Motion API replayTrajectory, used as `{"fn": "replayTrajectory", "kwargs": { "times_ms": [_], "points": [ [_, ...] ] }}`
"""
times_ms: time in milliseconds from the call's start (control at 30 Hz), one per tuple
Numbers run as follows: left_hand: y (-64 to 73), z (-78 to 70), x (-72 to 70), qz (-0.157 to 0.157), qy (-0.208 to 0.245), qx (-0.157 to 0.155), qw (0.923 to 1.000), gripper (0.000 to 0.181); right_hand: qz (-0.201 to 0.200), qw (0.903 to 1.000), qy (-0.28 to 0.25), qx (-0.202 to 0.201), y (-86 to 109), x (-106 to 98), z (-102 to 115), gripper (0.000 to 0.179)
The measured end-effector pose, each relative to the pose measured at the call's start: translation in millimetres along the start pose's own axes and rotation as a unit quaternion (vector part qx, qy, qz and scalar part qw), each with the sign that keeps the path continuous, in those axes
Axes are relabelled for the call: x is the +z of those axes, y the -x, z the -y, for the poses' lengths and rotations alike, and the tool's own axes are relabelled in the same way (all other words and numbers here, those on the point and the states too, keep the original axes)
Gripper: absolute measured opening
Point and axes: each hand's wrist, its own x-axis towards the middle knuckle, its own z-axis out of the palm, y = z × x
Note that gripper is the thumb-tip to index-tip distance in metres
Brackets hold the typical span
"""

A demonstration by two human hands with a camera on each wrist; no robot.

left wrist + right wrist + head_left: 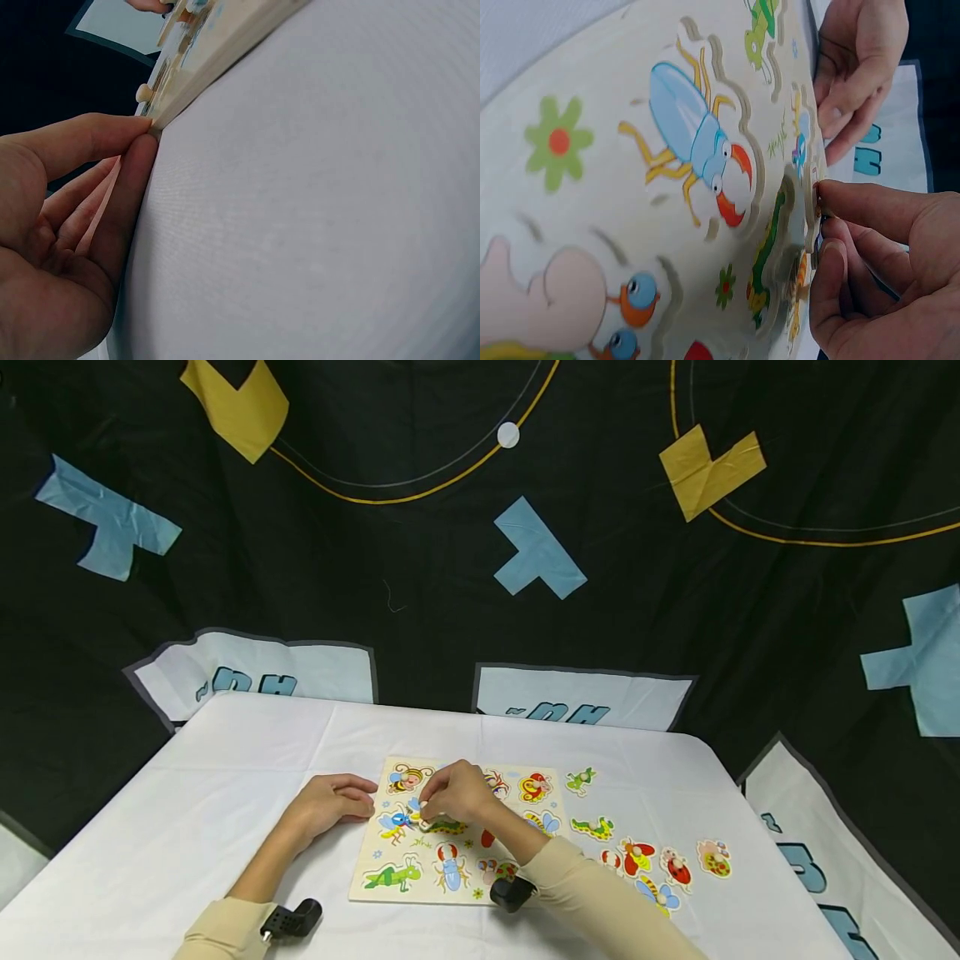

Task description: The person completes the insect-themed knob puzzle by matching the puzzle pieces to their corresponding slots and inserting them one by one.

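A pale wooden puzzle board (420,893) with printed insects and cut-out recesses lies on the table. Over its middle left, my right hand (459,793) pinches a small puzzle piece between thumb and fingertips, as the right wrist view shows the hand (885,255) close against the board. The fingers mostly cover this piece, so I cannot tell its picture. My left hand (324,806) rests at the board's left edge, fingers loosely bent. In the left wrist view, the thumb and index fingertip of this hand (82,202) are right at the board's edge, near a round wooden knob (142,92).
Several loose insect pieces lie right of the board: a green one (581,781), a caterpillar (592,828), a red-and-yellow one (637,857), a ladybug (677,868) and a blue-winged one (658,895). White cloth covers the table (247,752); a dark curtain (420,577) hangs behind.
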Motion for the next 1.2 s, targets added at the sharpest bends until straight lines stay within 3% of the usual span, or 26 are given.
{"fn": "replayTrajectory", "kwargs": {
  "times_ms": [1200],
  "points": [
    [-2.1, 0.8, -0.7, 0.006, -0.003, 0.001, 1.0, 0.04, 0.023, 0.9997, 0.002, 0.001, 1.0, 31.5, 16.2, 0.015]
  ]
}}
